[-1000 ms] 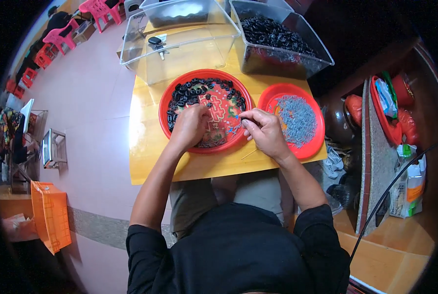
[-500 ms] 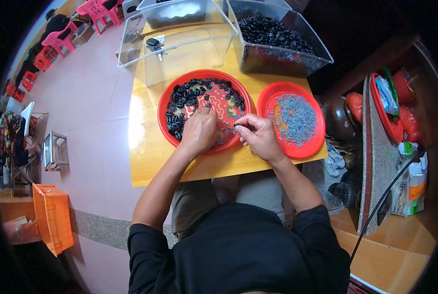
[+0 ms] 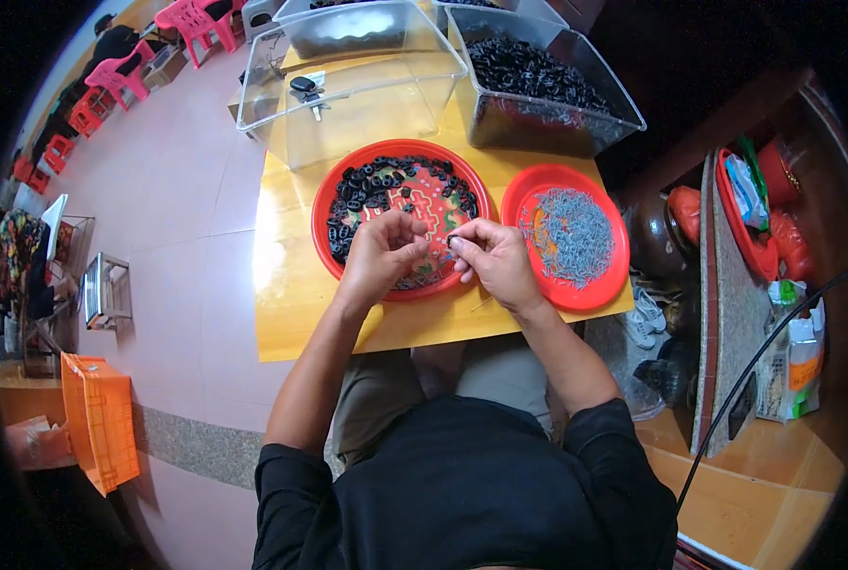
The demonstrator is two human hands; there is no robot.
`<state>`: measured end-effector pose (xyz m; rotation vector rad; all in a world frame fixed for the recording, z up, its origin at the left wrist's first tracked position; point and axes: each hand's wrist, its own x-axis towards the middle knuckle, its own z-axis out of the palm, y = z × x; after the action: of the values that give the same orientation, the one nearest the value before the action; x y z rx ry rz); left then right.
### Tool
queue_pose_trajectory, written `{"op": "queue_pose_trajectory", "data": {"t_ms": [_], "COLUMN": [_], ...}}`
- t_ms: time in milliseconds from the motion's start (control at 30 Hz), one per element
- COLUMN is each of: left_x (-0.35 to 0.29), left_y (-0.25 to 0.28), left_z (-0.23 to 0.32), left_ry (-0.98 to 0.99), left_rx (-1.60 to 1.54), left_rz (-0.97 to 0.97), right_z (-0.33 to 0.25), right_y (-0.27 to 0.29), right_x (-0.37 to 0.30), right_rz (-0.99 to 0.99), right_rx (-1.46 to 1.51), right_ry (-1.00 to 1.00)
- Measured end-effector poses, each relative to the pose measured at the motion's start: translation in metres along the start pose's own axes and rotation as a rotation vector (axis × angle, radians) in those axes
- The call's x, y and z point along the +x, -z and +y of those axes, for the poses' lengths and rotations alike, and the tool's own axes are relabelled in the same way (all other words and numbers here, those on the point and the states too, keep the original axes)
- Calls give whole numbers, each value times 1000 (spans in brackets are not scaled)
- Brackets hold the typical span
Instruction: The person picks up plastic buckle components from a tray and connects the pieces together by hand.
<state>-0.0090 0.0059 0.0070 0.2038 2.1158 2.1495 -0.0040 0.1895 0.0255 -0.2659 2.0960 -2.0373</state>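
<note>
Right hand (image 3: 500, 261): thumb and forefinger pinched together on a small black piece (image 3: 453, 239), other fingers curled below. Left hand (image 3: 381, 256): half-curled, thumb and forefinger near each other, just beside the pinched piece; cannot tell whether anything small sits between them. Hands near each other, apart.

Piece is over the right part of the large red tray (image 3: 318, 233). Loose black pieces (image 3: 348, 195) crowd that tray's left and far sides; its patterned middle shows.

Step in hand, by judgement: fingertip work on one black piece. Next move seems to call for a steady right pinch and careful left-fingertip alignment.

To the right, a smaller red tray (image 3: 620, 256) bears a heap of thin grey pieces (image 3: 576, 237). Both trays rest on the yellow tabletop (image 3: 291, 318). Beyond: clear tub (image 3: 557, 133), heaped with black pieces. Lower left: orange crate (image 3: 101, 423) on the floor.
</note>
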Motion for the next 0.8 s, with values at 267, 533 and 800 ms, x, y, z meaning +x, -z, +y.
{"op": "queue_pose_trajectory", "data": {"t_ms": [267, 533, 800], "left_x": [-8, -15, -18], "left_y": [4, 1, -6], "left_z": [-3, 2, 0], "left_ry": [65, 68, 23], "left_rx": [-369, -408, -396], "left_rz": [-53, -48, -20], "right_z": [-1, -8, -3], "right_y": [-13, -20, -26], "right_x": [5, 6, 5], "right_rz": [-26, -10, 9], "right_rx": [61, 126, 72], "right_ry": [10, -69, -26]}}
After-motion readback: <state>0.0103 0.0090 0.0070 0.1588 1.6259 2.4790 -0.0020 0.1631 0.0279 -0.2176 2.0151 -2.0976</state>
